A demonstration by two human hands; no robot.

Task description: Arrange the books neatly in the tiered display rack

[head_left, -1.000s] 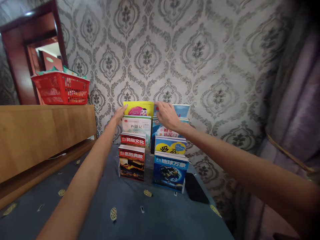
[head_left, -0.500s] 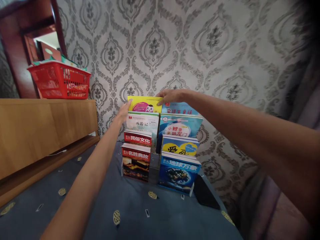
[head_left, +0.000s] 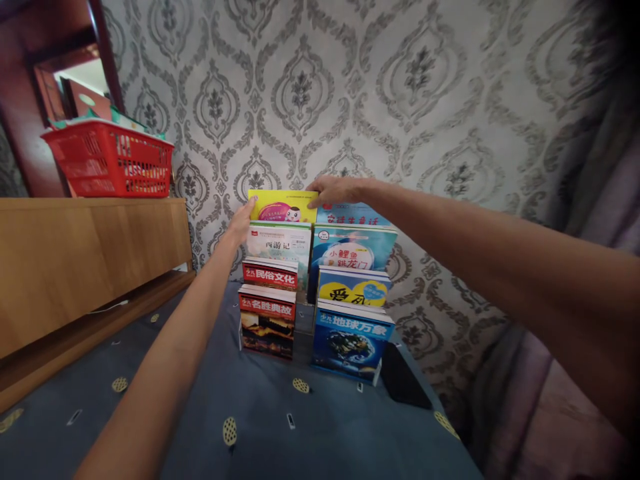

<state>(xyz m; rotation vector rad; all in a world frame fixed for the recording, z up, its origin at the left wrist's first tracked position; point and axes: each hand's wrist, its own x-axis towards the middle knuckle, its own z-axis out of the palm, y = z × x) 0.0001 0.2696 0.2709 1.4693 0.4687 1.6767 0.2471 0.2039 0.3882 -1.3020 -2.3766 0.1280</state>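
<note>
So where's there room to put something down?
The biggest free patch is the blue cloth in front of the books. Another lies between the left arm and the cabinet. It's crowded at the back, where the left hand and right hand hold the yellow book; a flat black thing lies right of the books.

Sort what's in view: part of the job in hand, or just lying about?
In the job:
- yellow book, left hand and right hand at its upper corners
- tiered books around it

Lying about:
- red basket
- flat black object
</note>
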